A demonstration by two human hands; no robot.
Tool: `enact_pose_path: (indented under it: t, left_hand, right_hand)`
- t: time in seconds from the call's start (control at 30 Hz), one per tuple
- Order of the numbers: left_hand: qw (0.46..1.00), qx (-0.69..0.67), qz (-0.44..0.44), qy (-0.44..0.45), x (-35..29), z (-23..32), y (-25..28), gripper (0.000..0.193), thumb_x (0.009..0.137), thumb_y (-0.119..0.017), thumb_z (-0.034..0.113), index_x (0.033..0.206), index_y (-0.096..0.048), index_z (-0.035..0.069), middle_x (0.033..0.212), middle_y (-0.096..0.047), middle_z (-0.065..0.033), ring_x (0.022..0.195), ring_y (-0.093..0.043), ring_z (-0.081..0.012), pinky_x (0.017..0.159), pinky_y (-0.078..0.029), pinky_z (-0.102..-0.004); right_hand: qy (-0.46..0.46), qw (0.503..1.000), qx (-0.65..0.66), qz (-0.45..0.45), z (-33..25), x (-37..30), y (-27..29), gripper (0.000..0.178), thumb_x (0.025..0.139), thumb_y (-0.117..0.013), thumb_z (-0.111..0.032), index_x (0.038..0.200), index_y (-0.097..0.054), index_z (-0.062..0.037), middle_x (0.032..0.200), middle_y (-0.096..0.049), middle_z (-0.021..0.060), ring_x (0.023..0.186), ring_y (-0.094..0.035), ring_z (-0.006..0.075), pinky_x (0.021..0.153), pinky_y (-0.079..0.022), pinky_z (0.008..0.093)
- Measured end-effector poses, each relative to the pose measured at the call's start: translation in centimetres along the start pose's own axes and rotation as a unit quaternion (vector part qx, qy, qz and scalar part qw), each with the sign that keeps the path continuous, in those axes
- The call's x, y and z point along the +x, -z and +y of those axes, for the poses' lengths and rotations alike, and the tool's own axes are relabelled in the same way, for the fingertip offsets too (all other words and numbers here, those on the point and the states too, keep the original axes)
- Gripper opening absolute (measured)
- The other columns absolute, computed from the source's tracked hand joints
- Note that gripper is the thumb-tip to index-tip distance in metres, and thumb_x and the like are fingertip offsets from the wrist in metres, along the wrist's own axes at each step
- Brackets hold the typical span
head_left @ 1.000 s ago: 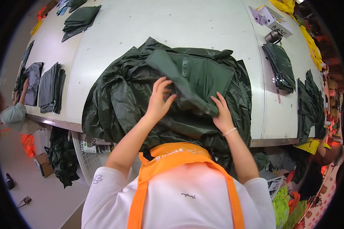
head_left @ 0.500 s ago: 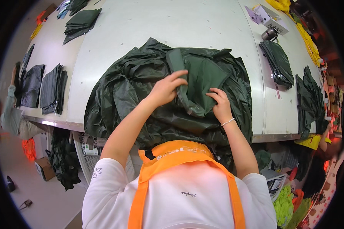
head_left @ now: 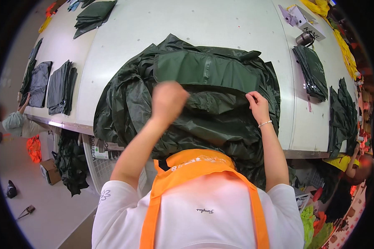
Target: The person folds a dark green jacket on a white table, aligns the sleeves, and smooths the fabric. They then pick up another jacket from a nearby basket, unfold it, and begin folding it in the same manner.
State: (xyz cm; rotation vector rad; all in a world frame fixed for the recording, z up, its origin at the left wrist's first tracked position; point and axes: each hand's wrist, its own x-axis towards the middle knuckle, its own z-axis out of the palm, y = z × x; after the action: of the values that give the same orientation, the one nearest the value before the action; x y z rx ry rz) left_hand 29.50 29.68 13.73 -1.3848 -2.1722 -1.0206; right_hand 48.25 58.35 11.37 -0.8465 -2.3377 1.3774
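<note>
At the far left edge of the white table [head_left: 220, 25], another person's sleeve [head_left: 14, 122] shows just below stacks of folded dark garments [head_left: 60, 87], which lie along that left edge. More folded dark green pieces [head_left: 93, 14] sit near the table's far left corner.

In the middle of the table, at its near edge, lies a large heap of dark green raincoat material [head_left: 124, 103], crumpled and glossy, spilling over the near edge toward the person. On top of the heap a flatter, smoother folded panel [head_left: 203, 72] lies spread crosswise.

The left hand [head_left: 168, 99] is raised over the heap, closed into a loose fist with its back to the camera; it is blurred, and whether fabric is pinched inside it cannot be told. The right hand [head_left: 257, 106] rests on the heap's right side, fingers curled, pinching the fabric just under the right end of the folded panel. A pale bracelet [head_left: 264, 123] circles that wrist.

Further right, a neat stack of folded dark green pieces [head_left: 311, 72] lies near the table's right edge, with a small dark metal cylinder [head_left: 305, 38] beyond it. More dark green fabric [head_left: 340, 116] hangs past the right edge.
</note>
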Motion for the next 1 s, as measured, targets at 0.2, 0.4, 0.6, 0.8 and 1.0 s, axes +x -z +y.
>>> enact_pose_path:
  t: [0.2, 0.4, 0.6, 0.8, 1.0]
  left_hand:
    - [0.984, -0.028, -0.173, 0.034, -3.9, 3.8, -8.2, 0.021, 0.078, -0.065, 0.011, 0.096, -0.06, 0.002, 0.095, -0.06, -0.0115, 0.094, -0.057, -0.0301, 0.083, -0.046, -0.0382]
    - [0.96, 0.007, -0.215, 0.18, -4.6, 1.3, -12.6, 0.021, 0.083, -0.06, 0.011, 0.101, -0.058, 0.001, 0.109, -0.055, -0.0153, 0.099, -0.053, -0.0341, 0.084, -0.046, -0.0408]
    - [0.977, 0.001, -0.188, 0.101, -5.7, 2.2, -11.5, 0.026, 0.075, -0.068, 0.015, 0.097, -0.062, 0.001, 0.103, -0.054, -0.0113, 0.095, -0.053, -0.0313, 0.084, -0.046, -0.0401]
    - [0.956, -0.001, -0.286, 0.068, -5.6, 2.4, -10.9, 0.016, 0.072, -0.068, 0.011, 0.083, -0.061, 0.003, 0.09, -0.055, -0.0079, 0.087, -0.053, -0.0277, 0.078, -0.045, -0.036]
    - [0.978, -0.083, -0.164, -0.102, -4.5, 7.1, -3.3, 0.023, 0.072, -0.07, 0.013, 0.09, -0.058, 0.007, 0.104, -0.058, -0.0093, 0.092, -0.056, -0.0278, 0.08, -0.042, -0.0379]
  right_hand:
    - [0.013, 1.0, -0.003, 0.01, -0.2, 2.4, 0.4, 0.015, 0.087, -0.064, -0.017, 0.085, -0.063, -0.002, 0.057, -0.051, 0.0, 0.05, -0.045, 0.0063, 0.048, -0.037, 0.0235]
    - [-0.021, 1.0, -0.001, -0.021, 0.7, 3.9, -0.8, 0.019, 0.087, -0.064, -0.019, 0.084, -0.062, -0.001, 0.058, -0.053, 0.0027, 0.049, -0.046, 0.0083, 0.049, -0.038, 0.0245]
    - [0.019, 0.999, -0.038, 0.004, 0.8, 6.5, -0.6, 0.021, 0.085, -0.066, -0.021, 0.083, -0.063, 0.0, 0.063, -0.058, 0.0069, 0.056, -0.052, 0.0122, 0.055, -0.042, 0.0269]
    - [0.064, 0.994, -0.092, 0.001, -2.1, 9.6, 1.8, 0.022, 0.083, -0.066, -0.023, 0.084, -0.065, -0.0008, 0.068, -0.062, 0.0108, 0.06, -0.055, 0.0177, 0.061, -0.045, 0.0294]
    - [0.049, 0.97, -0.236, 0.012, 1.9, 9.7, 3.6, 0.022, 0.079, -0.068, -0.022, 0.094, -0.064, -0.0058, 0.089, -0.064, 0.0145, 0.079, -0.061, 0.0312, 0.067, -0.047, 0.038]
